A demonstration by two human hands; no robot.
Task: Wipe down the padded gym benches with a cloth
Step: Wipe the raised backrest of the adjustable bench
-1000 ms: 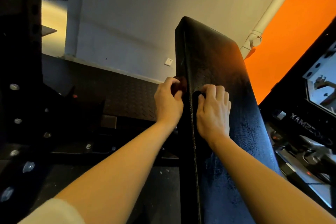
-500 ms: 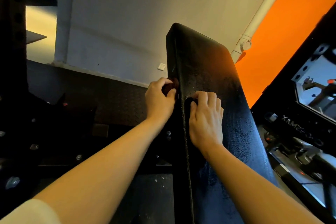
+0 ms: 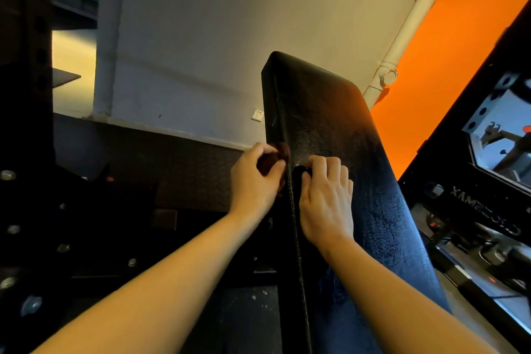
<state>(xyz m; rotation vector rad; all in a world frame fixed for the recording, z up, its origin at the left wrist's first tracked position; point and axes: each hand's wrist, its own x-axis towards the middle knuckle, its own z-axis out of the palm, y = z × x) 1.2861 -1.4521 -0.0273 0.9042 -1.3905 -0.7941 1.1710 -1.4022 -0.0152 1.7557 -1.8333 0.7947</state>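
One padded bench (image 3: 330, 135); one dark cloth (image 3: 280, 152); two hands (image 3: 253, 184) (image 3: 327, 198).

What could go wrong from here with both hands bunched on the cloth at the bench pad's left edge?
1. The dark reddish cloth is wadded small in the left hand and right hand, so most of the black padded inclined bench pad above may get skipped.
2. The cloth straddles the pad's left seam; it might slip off down the side.
3. The black perforated rack upright stands close to the left elbow; a wide stroke could knock it.
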